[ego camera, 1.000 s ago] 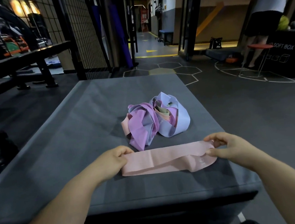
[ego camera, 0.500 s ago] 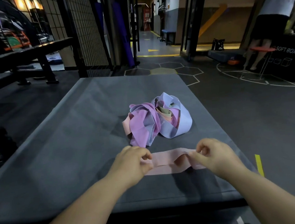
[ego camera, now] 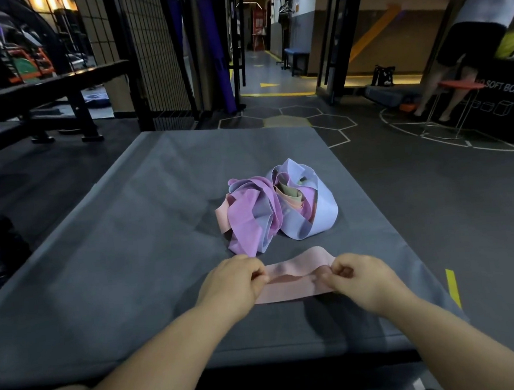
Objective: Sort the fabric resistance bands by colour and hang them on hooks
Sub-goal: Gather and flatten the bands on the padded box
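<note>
Item: pink band, one loop, lying at the near edge of the grey mat, just in front of the pile and apart from it. Holders: left hand pinches the band's left end between curled fingers and thumb; right hand pinches the right end the same way. Change: a second ago the band lay drawn out flat with the hands well apart; since then the hands have come closer together, and the band is now shortened, its far layer bowed up in a slack hump between them. Reading: the band appears to be getting folded or gathered, so one colour has been separated and is being readied for hanging. Stock remaining: the pile, unmoved, holds tangled bands in purple, pale lilac, pink and a tan or peach shade; count cannot be told. Hooks: none in view, so the hanging place is unknown. Progress: early, as sorting has barely started and nothing is hung. Surroundings: a wire grid panel behind the mat, and a second person standing far right by a black box.
</note>
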Demonstrator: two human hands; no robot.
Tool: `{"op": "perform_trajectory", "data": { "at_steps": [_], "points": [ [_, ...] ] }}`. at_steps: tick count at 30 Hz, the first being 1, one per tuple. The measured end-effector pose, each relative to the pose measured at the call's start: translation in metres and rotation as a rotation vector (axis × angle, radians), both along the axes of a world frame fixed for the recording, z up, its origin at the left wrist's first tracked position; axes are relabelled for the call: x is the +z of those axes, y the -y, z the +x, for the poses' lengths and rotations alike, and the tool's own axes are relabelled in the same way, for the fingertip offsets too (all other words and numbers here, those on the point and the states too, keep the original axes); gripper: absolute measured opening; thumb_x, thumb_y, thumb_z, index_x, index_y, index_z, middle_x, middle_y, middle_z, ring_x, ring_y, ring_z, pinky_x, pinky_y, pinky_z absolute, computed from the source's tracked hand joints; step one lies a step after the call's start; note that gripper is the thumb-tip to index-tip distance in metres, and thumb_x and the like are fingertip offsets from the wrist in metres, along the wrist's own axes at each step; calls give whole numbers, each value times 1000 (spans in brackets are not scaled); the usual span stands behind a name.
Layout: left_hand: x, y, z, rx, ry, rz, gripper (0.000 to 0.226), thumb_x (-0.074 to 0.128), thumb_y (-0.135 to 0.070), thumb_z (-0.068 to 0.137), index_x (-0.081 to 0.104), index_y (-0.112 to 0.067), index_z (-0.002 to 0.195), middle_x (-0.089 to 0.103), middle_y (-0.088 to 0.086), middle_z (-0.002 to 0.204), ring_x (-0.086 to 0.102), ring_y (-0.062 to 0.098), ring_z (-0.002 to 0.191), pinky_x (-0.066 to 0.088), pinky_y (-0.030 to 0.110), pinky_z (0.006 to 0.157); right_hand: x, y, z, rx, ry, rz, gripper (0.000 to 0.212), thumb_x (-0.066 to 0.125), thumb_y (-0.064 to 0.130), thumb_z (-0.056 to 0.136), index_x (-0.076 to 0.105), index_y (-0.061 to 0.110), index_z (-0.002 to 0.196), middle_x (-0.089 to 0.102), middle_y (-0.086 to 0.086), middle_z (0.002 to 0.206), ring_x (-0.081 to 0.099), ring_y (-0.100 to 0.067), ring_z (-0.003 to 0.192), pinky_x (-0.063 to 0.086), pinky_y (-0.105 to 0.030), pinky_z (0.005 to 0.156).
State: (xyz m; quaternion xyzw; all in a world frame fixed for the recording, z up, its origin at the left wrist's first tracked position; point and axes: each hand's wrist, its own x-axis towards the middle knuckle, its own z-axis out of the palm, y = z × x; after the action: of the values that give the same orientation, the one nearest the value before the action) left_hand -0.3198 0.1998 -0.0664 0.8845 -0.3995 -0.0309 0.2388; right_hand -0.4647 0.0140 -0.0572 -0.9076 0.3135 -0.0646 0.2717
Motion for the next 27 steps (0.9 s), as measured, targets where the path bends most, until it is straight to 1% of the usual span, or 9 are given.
{"op": "perform_trajectory", "data": {
  "at_steps": [2, 5, 8, 10, 13, 15, 21, 24, 27],
  "points": [
    [2, 0, 1, 35, -14, -29, 11, 53, -34, 94, 59, -28, 87, 53, -14, 87, 55, 13, 89, 45, 30, 73, -1, 3, 1, 4, 34, 76, 27, 69, 41, 87, 63, 17, 75, 62, 7, 65, 56, -12, 67, 45, -25, 67],
    [9, 0, 8, 113, -210, -184, 11, 56, -27, 92, 57, -24, 81, 64, -6, 84, 60, 19, 82, 45, 28, 69, 1, 6, 1, -16, 163, 347, 20, 73, 23, 86, 63, 13, 72, 61, 8, 59, 61, -7, 58, 49, -20, 63],
    [17, -4, 12, 148, -399, -279, 3, 58, -26, 91, 57, -22, 90, 65, -6, 83, 54, 14, 69, 36, 19, 55, 2, 9, -4, 5, 284, 624, 16, 72, 13, 86, 63, 6, 74, 63, -9, 72, 64, -15, 66, 55, -25, 68],
    [21, -10, 10, 134, -559, -323, 10, 61, -27, 87, 54, -27, 94, 61, -8, 80, 46, 12, 63, 33, 21, 55, 3, 10, -7, 42, 305, 654, 15, 72, 12, 86, 64, 3, 77, 64, -13, 73, 66, -20, 69, 57, -30, 72],
    [24, -15, 8, 79, -743, -394, 20, 61, -34, 76, 57, -32, 95, 57, -6, 86, 47, 11, 72, 33, 24, 64, 4, 8, -7, 60, 322, 660, 14, 69, 11, 88, 64, 3, 78, 67, -12, 73, 68, -24, 69, 58, -34, 74],
    [25, -17, 8, 35, -774, -425, 13, 60, -21, 88, 61, -30, 98, 55, -6, 92, 48, 9, 79, 34, 23, 70, 7, 6, -6, 68, 337, 664, 13, 68, 10, 88, 63, 5, 77, 67, -11, 72, 67, -25, 67, 57, -31, 70],
    [28, -22, 5, -67, -765, -353, 40, 45, 2, 93, 71, -28, 94, 68, -12, 106, 58, 0, 97, 40, 14, 85, 7, 4, -6, 94, 347, 673, 13, 62, 5, 92, 61, 3, 79, 68, -13, 72, 66, -24, 66, 56, -25, 64],
    [26, -22, 4, -81, -739, -265, 27, 58, -13, 82, 70, -31, 97, 67, -9, 94, 57, 3, 77, 45, 17, 71, 4, 3, -6, 105, 348, 673, 11, 63, 4, 91, 61, 2, 81, 69, -13, 72, 65, -26, 67, 59, -28, 68],
    [24, -21, 4, -71, -636, -210, 32, 72, -36, 63, 69, -34, 94, 69, -9, 93, 64, 10, 83, 52, 25, 78, 4, 2, -6, 143, 350, 660, 8, 65, 5, 90, 62, 3, 83, 70, -12, 73, 66, -22, 68, 57, -26, 67]
  ]
}}
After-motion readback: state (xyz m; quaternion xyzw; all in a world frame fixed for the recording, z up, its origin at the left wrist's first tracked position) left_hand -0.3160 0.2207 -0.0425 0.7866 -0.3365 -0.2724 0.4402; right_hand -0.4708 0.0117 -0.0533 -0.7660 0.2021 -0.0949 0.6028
